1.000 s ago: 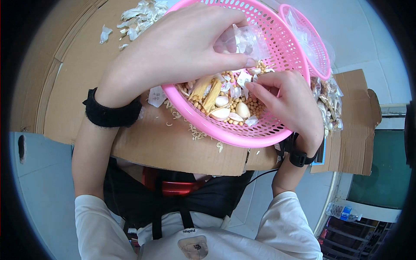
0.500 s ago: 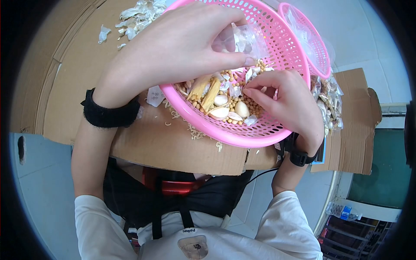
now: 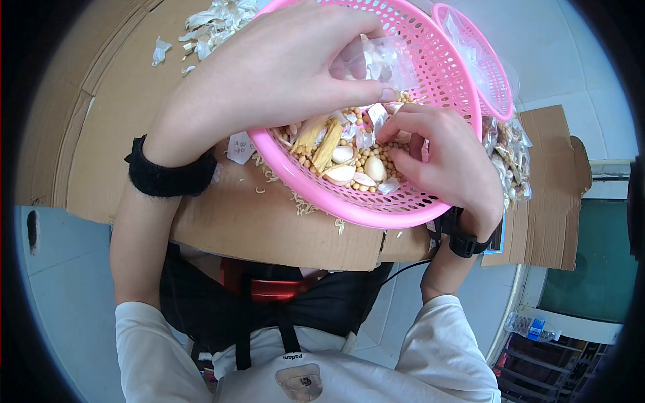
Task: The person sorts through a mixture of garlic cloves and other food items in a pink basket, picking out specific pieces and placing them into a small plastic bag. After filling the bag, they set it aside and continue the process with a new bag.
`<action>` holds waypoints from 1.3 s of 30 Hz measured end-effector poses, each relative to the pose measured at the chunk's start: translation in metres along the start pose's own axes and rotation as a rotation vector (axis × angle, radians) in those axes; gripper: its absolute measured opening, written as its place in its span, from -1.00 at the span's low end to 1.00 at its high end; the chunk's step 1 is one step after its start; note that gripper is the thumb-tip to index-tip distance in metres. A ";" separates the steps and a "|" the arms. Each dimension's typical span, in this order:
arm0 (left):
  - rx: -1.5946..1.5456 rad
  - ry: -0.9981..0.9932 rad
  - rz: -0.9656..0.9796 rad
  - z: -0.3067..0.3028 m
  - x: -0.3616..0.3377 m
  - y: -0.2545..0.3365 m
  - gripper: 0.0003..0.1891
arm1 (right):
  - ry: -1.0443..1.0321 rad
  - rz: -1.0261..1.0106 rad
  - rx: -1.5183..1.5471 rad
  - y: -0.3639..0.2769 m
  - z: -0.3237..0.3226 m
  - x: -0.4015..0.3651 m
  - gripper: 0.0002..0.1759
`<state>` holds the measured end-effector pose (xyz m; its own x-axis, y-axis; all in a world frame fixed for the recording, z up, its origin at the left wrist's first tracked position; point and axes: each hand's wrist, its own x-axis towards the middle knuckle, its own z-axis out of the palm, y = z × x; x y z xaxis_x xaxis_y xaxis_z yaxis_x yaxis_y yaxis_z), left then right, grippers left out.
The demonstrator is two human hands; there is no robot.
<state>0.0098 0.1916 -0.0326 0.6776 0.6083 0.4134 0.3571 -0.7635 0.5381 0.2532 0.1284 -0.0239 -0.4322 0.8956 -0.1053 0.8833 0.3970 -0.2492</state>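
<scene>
A pink plastic basket stands on the cardboard and holds soybeans, garlic cloves, dried yellow sticks and white papery scraps. Over its far part, my left hand grips a clear plastic bag with pale pieces inside, its mouth tilted down toward the basket. My right hand reaches in from the right, thumb and forefinger apart among the soybeans and scraps. Whether anything lies between those fingers, I cannot make out.
Garlic skins are heaped at the back left. A smaller pink basket with plastic bags stands at the back right, above a bag of dried pieces. Curled shreds and a paper label lie along the near rim.
The thumb and forefinger of my right hand have parted from a pinch. A white scrap near them has shifted. My left hand and the plastic bag have barely moved.
</scene>
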 end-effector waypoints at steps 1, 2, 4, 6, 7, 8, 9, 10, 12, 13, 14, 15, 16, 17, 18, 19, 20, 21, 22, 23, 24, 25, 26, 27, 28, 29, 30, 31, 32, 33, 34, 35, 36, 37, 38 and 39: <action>0.005 0.002 0.003 0.001 0.001 -0.003 -0.40 | -0.001 0.000 0.000 0.001 0.001 0.000 -0.77; 0.004 0.002 0.003 0.005 0.002 -0.008 -0.40 | -0.002 -0.016 0.004 0.002 0.002 0.000 -0.77; -0.057 0.011 0.018 0.010 0.005 -0.013 -0.41 | -0.005 -0.031 0.008 0.002 0.002 0.000 -0.76; -0.042 -0.010 0.009 0.004 0.002 -0.005 -0.42 | -0.051 0.037 0.067 0.002 0.002 0.000 -0.78; -0.027 -0.032 -0.001 -0.001 0.001 -0.001 -0.43 | -0.052 0.036 0.067 0.002 0.002 0.000 -0.78; -0.027 -0.031 -0.001 -0.003 0.004 -0.004 -0.43 | -0.058 0.047 0.065 0.002 0.002 0.001 -0.79; -0.083 -0.095 -0.042 -0.005 0.008 -0.009 -0.44 | -0.064 0.058 0.062 0.001 0.002 0.001 -0.81; -0.140 -0.159 -0.083 -0.007 0.011 -0.011 -0.44 | -0.064 0.058 0.061 0.001 0.002 0.001 -0.81; -0.047 -0.088 -0.045 -0.003 0.004 -0.003 -0.44 | -0.058 0.049 0.070 0.002 0.003 0.001 -0.83; 0.046 -0.016 -0.006 -0.001 0.001 0.000 -0.44 | -0.058 0.049 0.070 0.002 0.003 0.000 -0.83; 0.046 -0.016 -0.006 -0.002 0.002 -0.001 -0.44 | -0.051 0.040 0.070 0.002 0.003 0.000 -0.84; 0.031 -0.041 -0.016 -0.003 0.003 -0.001 -0.44 | -0.043 0.032 0.069 0.002 0.004 0.000 -0.84; 0.017 -0.066 -0.025 -0.003 0.003 -0.002 -0.44 | -0.043 0.032 0.069 0.003 0.004 0.000 -0.84; 0.017 -0.066 -0.025 -0.003 0.002 0.001 -0.44 | -0.025 0.029 0.087 0.003 0.004 0.000 -0.85; 0.000 -0.035 -0.019 -0.002 0.000 0.004 -0.43 | -0.006 0.025 0.104 0.003 0.005 0.000 -0.85; -0.017 -0.004 -0.013 -0.001 -0.001 0.006 -0.43 | -0.006 0.025 0.104 0.002 0.004 -0.001 -0.85; -0.018 -0.005 -0.014 0.002 0.002 0.000 -0.43 | 0.007 0.033 0.103 0.000 0.004 -0.001 -0.86; -0.058 -0.043 -0.032 0.007 0.007 -0.013 -0.42 | 0.020 0.041 0.101 -0.001 0.003 -0.001 -0.86; -0.099 -0.080 -0.050 0.006 0.011 -0.012 -0.42 | 0.020 0.041 0.101 0.000 0.004 -0.001 -0.86; -0.100 -0.081 -0.050 0.005 0.008 -0.009 -0.42 | 0.031 0.037 0.106 0.000 0.004 -0.001 -0.86; -0.054 -0.038 -0.008 0.002 0.002 -0.002 -0.41 | 0.042 0.033 0.112 0.000 0.004 -0.001 -0.86; -0.009 0.004 0.033 -0.001 -0.001 0.004 -0.41 | 0.042 0.033 0.112 0.000 0.004 -0.001 -0.86; -0.009 0.004 0.033 0.003 0.002 -0.004 -0.41 | 0.039 0.043 0.110 0.000 0.004 -0.001 -0.85; -0.047 -0.032 0.011 0.009 0.007 -0.018 -0.42 | 0.036 0.053 0.108 0.000 0.004 -0.001 -0.85; -0.085 -0.069 -0.011 0.010 0.010 -0.020 -0.43 | 0.036 0.053 0.108 -0.001 0.003 -0.001 -0.85; -0.085 -0.069 -0.011 0.011 0.010 -0.021 -0.43 | 0.035 0.061 0.107 -0.003 0.002 -0.001 -0.86; -0.082 -0.086 -0.053 0.010 0.010 -0.020 -0.44 | 0.033 0.068 0.105 -0.004 0.001 0.000 -0.87; -0.079 -0.103 -0.094 0.007 0.009 -0.016 -0.45 | 0.033 0.068 0.105 -0.006 0.000 0.000 -0.87; -0.079 -0.102 -0.095 0.000 0.007 -0.012 -0.45 | 0.033 0.099 0.127 -0.008 -0.002 0.000 -0.87; -0.175 -0.111 -0.068 -0.009 0.005 -0.008 -0.45 | 0.033 0.130 0.149 -0.010 -0.002 0.001 -0.86; -0.271 -0.120 -0.041 -0.014 0.004 -0.006 -0.46 | 0.032 0.129 0.149 -0.009 -0.002 0.001 -0.86; -0.271 -0.120 -0.042 -0.007 0.005 -0.010 -0.46 | 0.077 0.079 0.118 -0.008 0.000 0.000 -0.88; -0.181 -0.100 -0.044 0.005 0.006 -0.019 -0.46 | 0.122 0.029 0.086 -0.006 0.001 0.000 -0.89; -0.090 -0.081 -0.047 0.009 0.008 -0.018 -0.46 | 0.122 0.030 0.086 -0.004 0.003 0.000 -0.89; -0.091 -0.081 -0.047 0.009 0.007 -0.017 -0.46 | 0.152 0.014 0.115 -0.003 0.005 0.000 -0.88; -0.076 -0.062 -0.027 0.007 0.003 -0.014 -0.45 | 0.183 -0.002 0.144 -0.001 0.006 0.000 -0.87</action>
<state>0.0114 0.2028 -0.0439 0.7077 0.6118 0.3533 0.3273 -0.7271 0.6036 0.2513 0.1271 -0.0296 -0.3823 0.9215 0.0682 0.8417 0.3777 -0.3858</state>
